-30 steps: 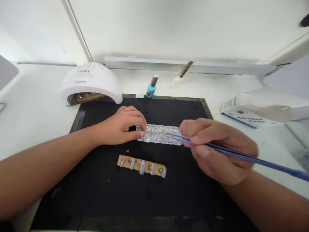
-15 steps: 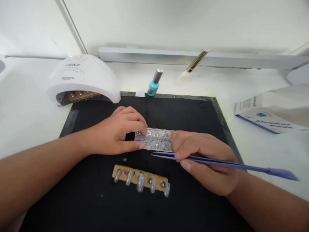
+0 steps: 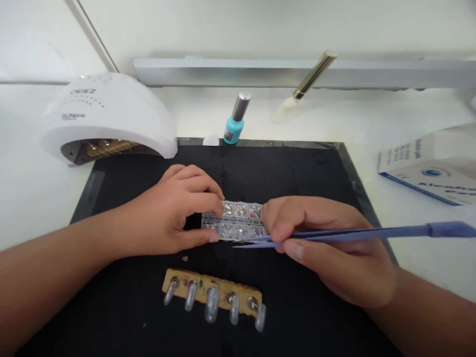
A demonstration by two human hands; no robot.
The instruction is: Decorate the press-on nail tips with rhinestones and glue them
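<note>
A clear compartment case of rhinestones point(image 3: 241, 220) lies flat on the black mat point(image 3: 297, 173). My left hand point(image 3: 182, 210) grips its left end, thumb at the near edge and fingers over the top. Purple tweezers point(image 3: 334, 235) are pinched in my right hand point(image 3: 320, 243), their slightly parted tips above the case's near edge; whether they hold anything is too small to tell. The fingers of that hand touch the case's right end. Closer to me, a wooden stand point(image 3: 203, 282) bears several clear nail tips point(image 3: 211, 305). A tiny pinkish stone point(image 3: 185, 258) sits between case and stand.
A white nail lamp point(image 3: 111, 114) stands at the back left, with a similar wooden stand inside. Behind the mat are a turquoise polish bottle point(image 3: 233, 130) and a gold-capped bottle point(image 3: 314, 77). An alcohol pad box point(image 3: 427, 168) lies at the right.
The tweezers' back end has swung upward, so they lie more level, with tips nearer together. My view has shifted closer to the mat. The left hand keeps its grip on the case.
</note>
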